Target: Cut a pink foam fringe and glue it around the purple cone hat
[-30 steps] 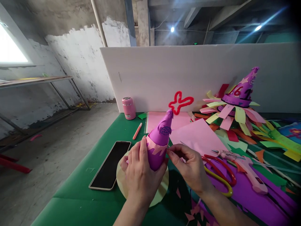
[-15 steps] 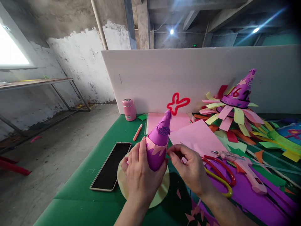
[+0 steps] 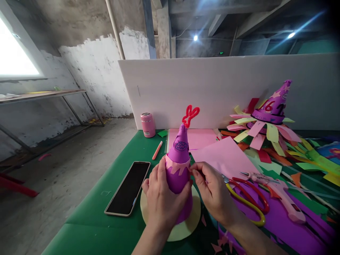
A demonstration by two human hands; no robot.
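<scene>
A purple paper cone hat [image 3: 177,180] stands upright on a pale yellow disc [image 3: 183,232], with a pink jagged band round its middle and a dark oval drawing above. From its tip rises a red fuzzy wire [image 3: 190,115] bent into loops. My left hand [image 3: 165,193] is wrapped round the cone from the left and front. The fingertips of my right hand [image 3: 209,186] are pinched together at the right edge of the pink band; whether they hold a small piece there is hidden.
Left lies a phone [image 3: 128,188], with an orange marker [image 3: 157,150] and a pink jar [image 3: 148,125] behind. Right are scissors [image 3: 252,209], a glue gun [image 3: 285,200], pink paper [image 3: 225,156] and paper scraps. A decorated purple hat [image 3: 271,109] stands back right.
The cone has turned and stands straighter, showing more of its lower part above the disc. The red wire looks narrower and has shifted left. Both hands stay at the cone.
</scene>
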